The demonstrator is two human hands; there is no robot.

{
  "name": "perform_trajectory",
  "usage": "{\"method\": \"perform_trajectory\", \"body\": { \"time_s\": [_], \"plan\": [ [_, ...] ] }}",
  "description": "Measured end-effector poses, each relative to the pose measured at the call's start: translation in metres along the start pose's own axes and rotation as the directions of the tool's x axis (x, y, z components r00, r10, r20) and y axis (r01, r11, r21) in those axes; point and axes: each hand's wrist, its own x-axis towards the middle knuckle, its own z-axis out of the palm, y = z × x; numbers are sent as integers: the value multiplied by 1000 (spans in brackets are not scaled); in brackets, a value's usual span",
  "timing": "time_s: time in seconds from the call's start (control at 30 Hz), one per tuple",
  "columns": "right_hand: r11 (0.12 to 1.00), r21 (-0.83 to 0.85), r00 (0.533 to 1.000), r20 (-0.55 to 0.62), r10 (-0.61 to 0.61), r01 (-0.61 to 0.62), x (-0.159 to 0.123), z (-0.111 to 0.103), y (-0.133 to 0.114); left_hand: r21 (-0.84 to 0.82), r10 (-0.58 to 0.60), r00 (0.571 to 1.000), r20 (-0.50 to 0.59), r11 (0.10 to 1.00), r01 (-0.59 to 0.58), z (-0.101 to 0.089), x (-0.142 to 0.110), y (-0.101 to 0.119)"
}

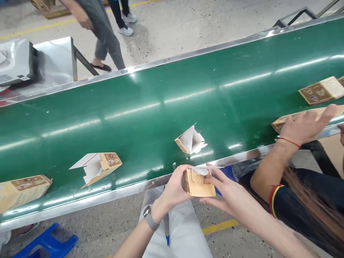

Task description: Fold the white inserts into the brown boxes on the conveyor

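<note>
Left hand curled around one side of the small carton. Right hand part-open, fingers on its opposite side and flap. Carton sits between both hands, at the near edge of the green conveyor belt.

Left forearm rises from bottom edge, slanting up and right; left wrist roughly in line. Left hand curved in firm-looking grip, fingers together. Right forearm reaches in from lower right, longer stretch showing. Right hand faces left one, fingers bent and spread, lower digit apart from upper ones. Hands near each other, apart.
</note>
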Motion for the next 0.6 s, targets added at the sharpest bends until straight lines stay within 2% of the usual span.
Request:
{"method": "perform_trajectory", "body": {
  "time_s": [0.1,0.2,0.3,0.4,0.47,0.5,0.6],
  "plan": [
    [992,86,996,-5,93,-92,3,-2,-16,37,10,996,-85,999,-7,-16,-8,0],
    [965,238,993,72,93,-108,15,-7,-30,-15,-16,982,-190,1000,13,-28,-15,2],
    [902,416,993,34,116,-120,29,-1,-43,-57,-32,977,-212,998,21,-36,-19,-1],
    [754,639,980,1,199,-154,42,20,-51,-29,29,969,-247,999,-37,-45,-16,-12],
    [662,739,972,-45,230,-122,51,39,-53,32,63,968,-241,998,-57,-54,-10,-21],
    [650,754,971,-73,228,-96,55,49,-54,59,64,972,-226,997,-52,-59,-6,-24],
    [700,714,976,-131,175,-30,65,74,-53,32,39,985,-170,999,-35,-73,-1,-29]
  ]
}}
